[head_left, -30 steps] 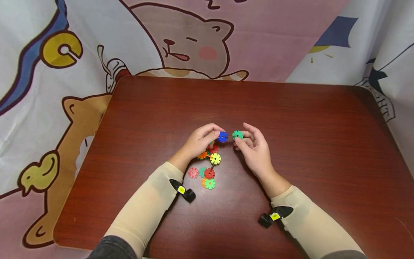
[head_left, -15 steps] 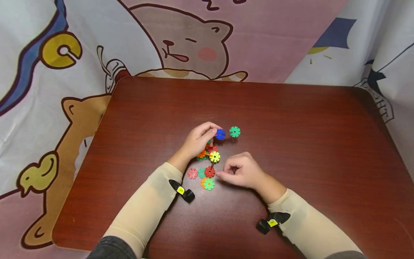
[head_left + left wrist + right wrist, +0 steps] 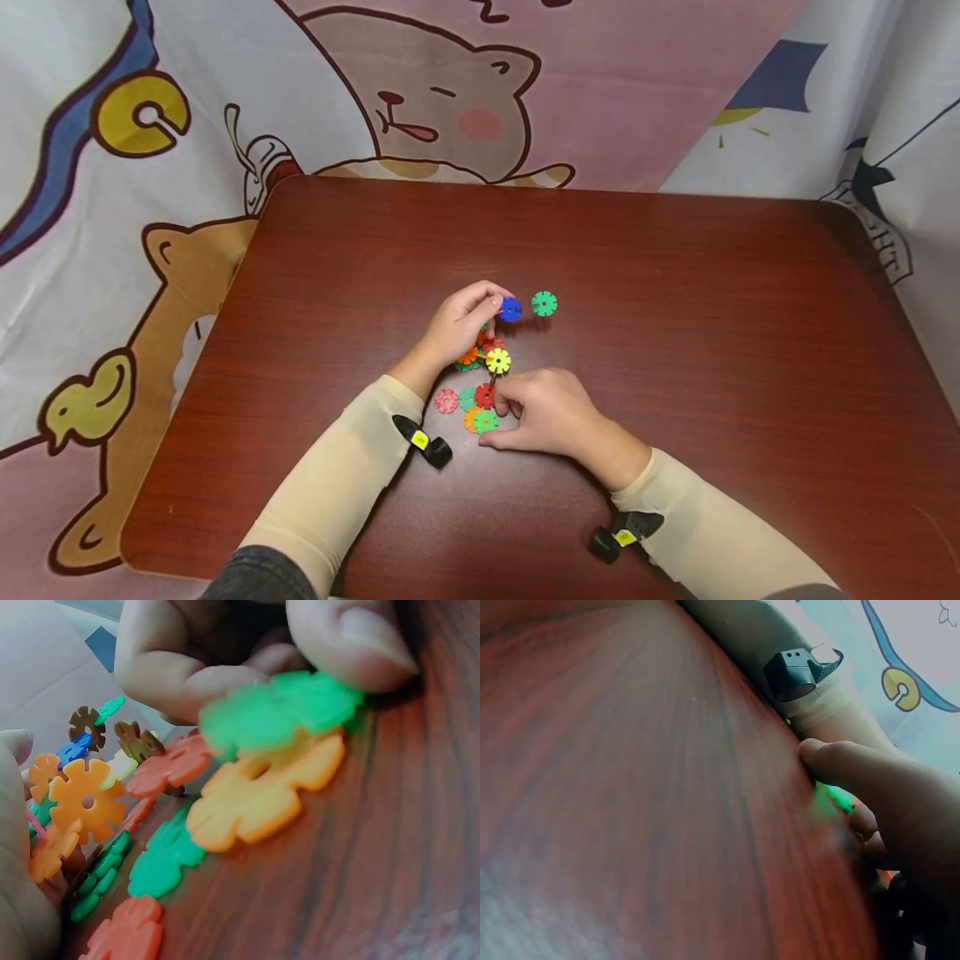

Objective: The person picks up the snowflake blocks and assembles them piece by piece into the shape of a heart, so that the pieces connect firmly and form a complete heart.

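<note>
My left hand (image 3: 461,325) holds a string of joined plastic snowflake discs, thumb and fingers near a blue disc (image 3: 511,310). A green disc (image 3: 544,304) juts out at its far right end. An orange disc (image 3: 88,801) of that string shows in the left wrist view. Low on the table, my right hand (image 3: 551,408) reaches round a light green disc (image 3: 486,422), thumb at the near side, fingers bent at the far side. In the left wrist view the thumb comes close to that light green disc (image 3: 281,712); a firm pinch is not visible. An orange disc (image 3: 471,419) lies partly beneath it.
Beside the right fingers are a red disc (image 3: 484,396), a green disc (image 3: 467,399) and a pinkish-red disc (image 3: 446,401). A yellow disc (image 3: 498,361) stands just above them. The brown wooden table (image 3: 697,292) meets a cartoon-printed cloth (image 3: 615,92) behind.
The right hand has let go of the string's green disc and moved down and left to the loose discs. The left hand stays nearly still with the string.
</note>
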Action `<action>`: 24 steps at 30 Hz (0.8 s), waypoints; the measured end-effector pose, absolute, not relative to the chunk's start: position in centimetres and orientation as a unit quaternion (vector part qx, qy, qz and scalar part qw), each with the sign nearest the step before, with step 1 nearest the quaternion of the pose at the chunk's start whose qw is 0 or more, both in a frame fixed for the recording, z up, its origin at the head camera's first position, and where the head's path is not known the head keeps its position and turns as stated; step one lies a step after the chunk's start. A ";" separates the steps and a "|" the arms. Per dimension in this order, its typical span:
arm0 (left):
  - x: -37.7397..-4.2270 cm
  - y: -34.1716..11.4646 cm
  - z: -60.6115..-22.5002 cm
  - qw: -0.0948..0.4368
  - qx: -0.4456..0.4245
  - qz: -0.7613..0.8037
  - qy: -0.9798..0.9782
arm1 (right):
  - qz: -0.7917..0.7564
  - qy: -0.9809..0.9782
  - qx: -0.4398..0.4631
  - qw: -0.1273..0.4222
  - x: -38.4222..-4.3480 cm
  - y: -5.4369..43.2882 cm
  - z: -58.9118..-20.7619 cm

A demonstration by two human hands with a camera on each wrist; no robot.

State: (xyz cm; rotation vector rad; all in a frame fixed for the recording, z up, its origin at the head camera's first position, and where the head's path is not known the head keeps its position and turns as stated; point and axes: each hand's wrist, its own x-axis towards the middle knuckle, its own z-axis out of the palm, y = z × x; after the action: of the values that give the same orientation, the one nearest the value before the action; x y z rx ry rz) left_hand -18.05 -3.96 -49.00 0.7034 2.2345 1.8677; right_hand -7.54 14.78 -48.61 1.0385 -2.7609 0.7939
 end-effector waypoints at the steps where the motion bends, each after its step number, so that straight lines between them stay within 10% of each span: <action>1: -18.0 -4.0 -49.0 0.072 0.234 0.622 0.743 | 0.260 -0.902 0.342 0.044 -7.6 14.8 -48.6; 24: -18.1 -4.0 -48.9 0.074 0.216 0.616 0.754 | 0.409 -0.839 0.357 0.046 -9.2 16.0 -49.6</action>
State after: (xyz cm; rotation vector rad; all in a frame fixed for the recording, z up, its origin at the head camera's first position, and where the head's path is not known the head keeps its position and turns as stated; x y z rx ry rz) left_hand -18.10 -3.97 -48.95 0.6467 2.2629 1.8484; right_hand -9.19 16.03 -49.59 1.0910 -2.5603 1.2484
